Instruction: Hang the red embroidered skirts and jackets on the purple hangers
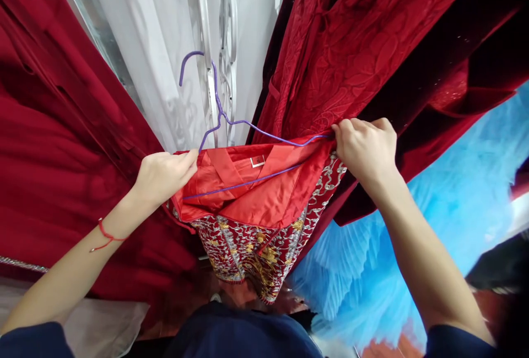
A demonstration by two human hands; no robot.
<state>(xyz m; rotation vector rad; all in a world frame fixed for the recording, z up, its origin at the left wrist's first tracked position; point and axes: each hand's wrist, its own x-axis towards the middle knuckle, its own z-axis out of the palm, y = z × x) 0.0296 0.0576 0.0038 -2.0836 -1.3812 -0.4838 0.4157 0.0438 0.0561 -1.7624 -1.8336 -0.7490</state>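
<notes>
A strapless-looking red bodice [258,239] with silver and gold embroidery hangs in front of me, its top edge stretched between my hands. Its smooth red lining [268,201] and a small white label [257,161] face up. My left hand [167,178] is closed on the left top corner, beside the left arm of a purple wire hanger [256,125]. On the other side, my right hand [366,146] pinches the right top corner at the hanger's end. The hanger's lower bar runs across the lining. Its hook overlaps a white metal rack; whether it hangs there I cannot tell.
Dark red cloth [82,121] fills the left side. White fabric [140,44] hangs behind the white rack [210,33]. To the right are red patterned garments [351,44], dark velvet ones and a fluffy light-blue dress [446,198]. Reddish floor shows below.
</notes>
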